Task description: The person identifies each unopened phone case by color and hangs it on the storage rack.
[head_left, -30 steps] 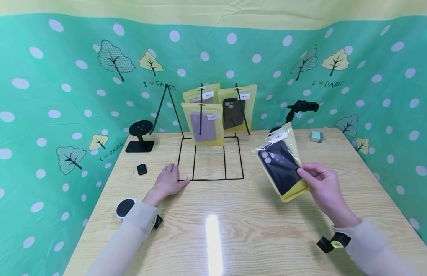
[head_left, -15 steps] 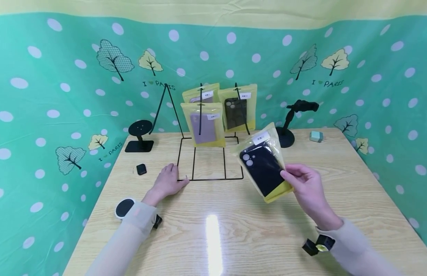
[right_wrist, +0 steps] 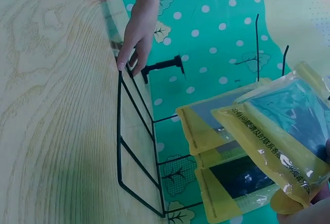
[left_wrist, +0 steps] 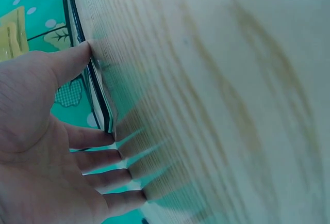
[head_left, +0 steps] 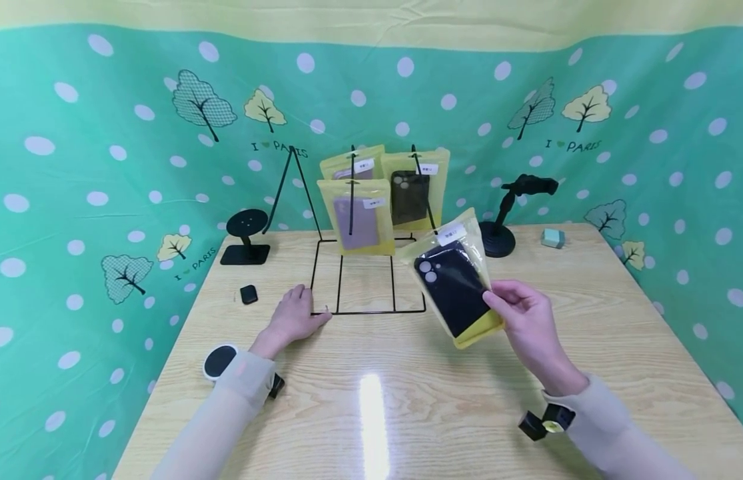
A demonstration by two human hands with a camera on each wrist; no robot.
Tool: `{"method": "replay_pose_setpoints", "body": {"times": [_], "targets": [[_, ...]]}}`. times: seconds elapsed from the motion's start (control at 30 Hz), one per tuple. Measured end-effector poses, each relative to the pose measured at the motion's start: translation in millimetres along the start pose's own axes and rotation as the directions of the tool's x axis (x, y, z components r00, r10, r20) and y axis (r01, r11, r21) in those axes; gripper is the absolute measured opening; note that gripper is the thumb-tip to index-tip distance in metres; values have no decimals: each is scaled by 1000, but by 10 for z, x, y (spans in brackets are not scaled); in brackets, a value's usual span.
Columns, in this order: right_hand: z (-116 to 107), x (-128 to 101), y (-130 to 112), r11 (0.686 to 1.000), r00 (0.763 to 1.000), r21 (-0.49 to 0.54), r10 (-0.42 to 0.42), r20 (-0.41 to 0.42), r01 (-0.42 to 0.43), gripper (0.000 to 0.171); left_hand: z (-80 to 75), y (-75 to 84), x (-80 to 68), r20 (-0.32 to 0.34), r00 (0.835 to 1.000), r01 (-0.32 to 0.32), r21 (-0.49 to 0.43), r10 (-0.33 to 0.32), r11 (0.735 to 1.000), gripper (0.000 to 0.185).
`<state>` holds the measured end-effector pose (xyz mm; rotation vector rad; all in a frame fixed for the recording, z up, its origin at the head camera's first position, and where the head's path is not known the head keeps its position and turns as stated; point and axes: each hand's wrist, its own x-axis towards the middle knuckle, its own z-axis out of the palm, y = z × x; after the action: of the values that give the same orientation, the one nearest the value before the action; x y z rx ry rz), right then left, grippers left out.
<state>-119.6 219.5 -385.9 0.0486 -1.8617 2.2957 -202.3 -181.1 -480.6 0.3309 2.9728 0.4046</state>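
Right hand (head_left: pixel 524 319) pinches bagged phone case (head_left: pixel 454 283) near wire rack (head_left: pixel 368 287); left hand (head_left: pixel 293 319), fingers straight, apparently presses rack's near-left corner on surface (head_left: pixel 407 400).

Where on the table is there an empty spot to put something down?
Bare wood lies along the near table edge between both sleeves, and on the right between the right hand and the small green block. It is crowded around the wire rack, where the left hand rests and packets hang.

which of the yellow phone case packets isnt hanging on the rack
The packet with the dark case, pinched in the right hand above the table; the other three hang on the wire rack.
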Motion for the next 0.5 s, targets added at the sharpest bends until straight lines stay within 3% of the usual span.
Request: {"method": "replay_pose_setpoints", "body": {"times": [0.3,0.5], "targets": [[25,93,32,998,999,-56,34,-18,-35,17,-10,9,1,5,1000,0,3,0,1000,82],[97,232,56,999,999,-18,37,-24,-37,19,-16,24,-3,9,1000,3,1,-3,1000,82]]}}
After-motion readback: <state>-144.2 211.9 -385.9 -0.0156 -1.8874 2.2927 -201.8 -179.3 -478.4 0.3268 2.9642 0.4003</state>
